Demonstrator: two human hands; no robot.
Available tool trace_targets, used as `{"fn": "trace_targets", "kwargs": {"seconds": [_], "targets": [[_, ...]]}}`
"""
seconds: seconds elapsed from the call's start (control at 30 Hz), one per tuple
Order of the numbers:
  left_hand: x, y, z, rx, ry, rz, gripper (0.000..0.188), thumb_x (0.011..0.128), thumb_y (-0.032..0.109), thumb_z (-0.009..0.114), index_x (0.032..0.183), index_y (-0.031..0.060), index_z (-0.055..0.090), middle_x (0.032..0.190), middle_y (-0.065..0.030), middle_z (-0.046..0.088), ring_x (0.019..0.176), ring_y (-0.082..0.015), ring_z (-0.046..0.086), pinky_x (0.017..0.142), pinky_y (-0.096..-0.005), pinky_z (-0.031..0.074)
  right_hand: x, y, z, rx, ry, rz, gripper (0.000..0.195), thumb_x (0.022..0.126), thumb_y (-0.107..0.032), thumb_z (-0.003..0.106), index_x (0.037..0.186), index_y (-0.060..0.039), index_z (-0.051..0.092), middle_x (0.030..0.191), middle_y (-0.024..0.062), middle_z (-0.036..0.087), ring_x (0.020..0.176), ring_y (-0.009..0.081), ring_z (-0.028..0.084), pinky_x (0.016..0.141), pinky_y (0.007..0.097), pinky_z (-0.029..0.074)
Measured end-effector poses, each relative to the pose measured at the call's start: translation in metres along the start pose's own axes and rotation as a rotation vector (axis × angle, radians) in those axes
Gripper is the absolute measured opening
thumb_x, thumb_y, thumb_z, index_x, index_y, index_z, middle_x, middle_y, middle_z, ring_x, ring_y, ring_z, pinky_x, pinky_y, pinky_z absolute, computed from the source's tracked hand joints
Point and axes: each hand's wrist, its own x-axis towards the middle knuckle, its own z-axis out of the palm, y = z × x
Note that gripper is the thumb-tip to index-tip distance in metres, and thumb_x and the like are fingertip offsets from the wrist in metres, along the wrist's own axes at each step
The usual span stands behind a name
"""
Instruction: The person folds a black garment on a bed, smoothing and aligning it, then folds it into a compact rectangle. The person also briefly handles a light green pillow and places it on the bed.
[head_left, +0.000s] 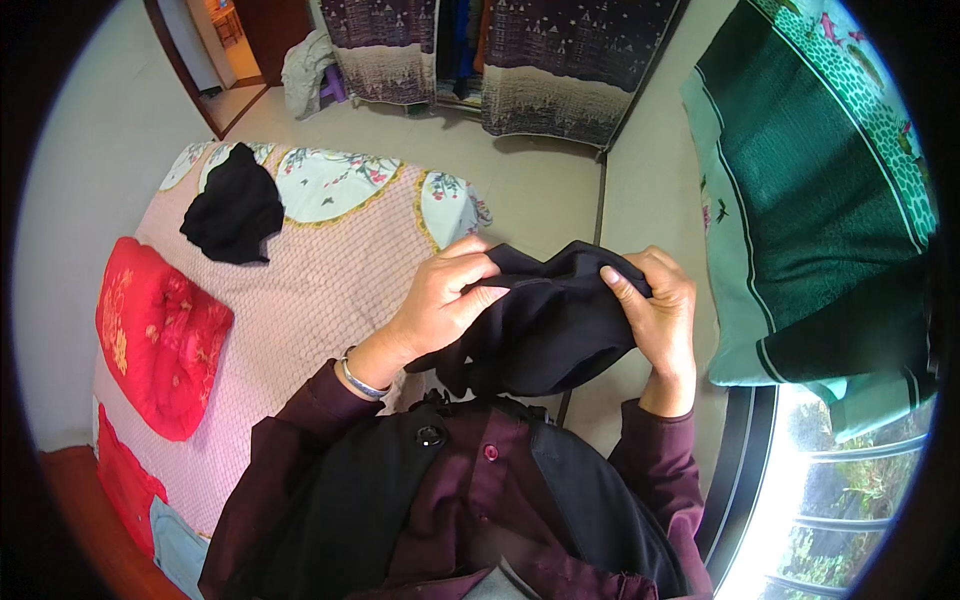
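A black cloth garment hangs in front of my torso, stretched between my two hands. On its left edge, my left hand pinches the fabric between thumb and fingers; a silver bangle circles that wrist. The upper right edge is gripped by my right hand, thumb lying flat on the cloth. Folds hide the garment's exact kind. Another black cloth item lies crumpled on the bed, to the left of my hands.
A red patterned quilt lies folded on the bed's left side. Green curtains hang by a barred window at right. Dark printed curtains cover a wardrobe at the back. Pale cloth drapes a purple stool near the doorway.
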Motion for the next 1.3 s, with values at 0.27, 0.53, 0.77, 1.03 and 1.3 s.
{"fn": "trace_targets", "kwargs": {"seconds": [0.27, 0.53, 0.77, 1.03, 1.3], "targets": [[0.065, -0.064, 0.039, -0.199, -0.050, -0.128, 0.018, 0.075, 0.004, 0.069, 0.076, -0.0018, 0.052, 0.072, -0.0074, 0.047, 0.062, -0.0189, 0.045, 0.055, -0.0286, 0.037, 0.044, 0.073, 0.011, -0.239, 0.054, -0.078, 0.031, 0.075, 0.000, 0.067, 0.105, -0.0019, 0.060, 0.098, 0.0129, 0.058, 0.094, 0.0310, 0.055, 0.081, 0.0382, 0.045], [0.147, -0.137, 0.035, -0.359, -0.184, -0.097, 0.016, 0.073, 0.002, 0.069, 0.072, -0.0008, 0.054, 0.068, -0.0065, 0.051, 0.060, -0.0167, 0.047, 0.055, -0.0287, 0.037, 0.137, 0.087, 0.067, -0.182, -0.153, -0.167, 0.064, 0.070, -0.029, 0.077, 0.120, 0.0001, 0.050, 0.108, 0.0135, 0.058, 0.104, 0.0293, 0.054, 0.108, 0.0511, 0.026], [0.218, -0.218, 0.012, -0.548, -0.246, -0.084, 0.016, 0.079, 0.007, 0.069, 0.074, -0.0002, 0.055, 0.071, -0.0038, 0.052, 0.062, -0.0128, 0.047, 0.056, -0.0274, 0.038, 0.226, 0.127, 0.100, 0.099, -0.295, 0.171, 0.024, 0.075, -0.012, 0.074, 0.087, 0.0003, 0.057, 0.073, 0.0073, 0.054, 0.066, 0.0172, 0.052, 0.076, 0.0296, 0.048], [0.250, -0.292, -0.015, -0.290, -0.238, -0.026, 0.019, 0.081, 0.014, 0.070, 0.077, 0.0010, 0.057, 0.079, -0.0060, 0.053, 0.073, -0.0172, 0.052, 0.065, -0.0278, 0.042, 0.301, 0.151, 0.129, 0.266, -0.088, 0.170, 0.011, 0.081, -0.003, 0.068, 0.087, -0.0006, 0.060, 0.073, -0.0002, 0.058, 0.068, 0.0056, 0.050, 0.062, 0.0213, 0.044], [0.256, -0.363, -0.005, -0.009, -0.123, -0.087, 0.018, 0.077, 0.012, 0.072, 0.078, 0.0028, 0.057, 0.076, -0.0088, 0.045, 0.070, -0.0233, 0.048, 0.060, -0.0315, 0.040, 0.369, 0.181, 0.124, 0.212, 0.058, 0.059, 0.010, 0.081, -0.002, 0.068, 0.087, -0.0009, 0.060, 0.075, -0.0043, 0.055, 0.070, 0.0042, 0.047, 0.064, 0.0187, 0.040]]}}
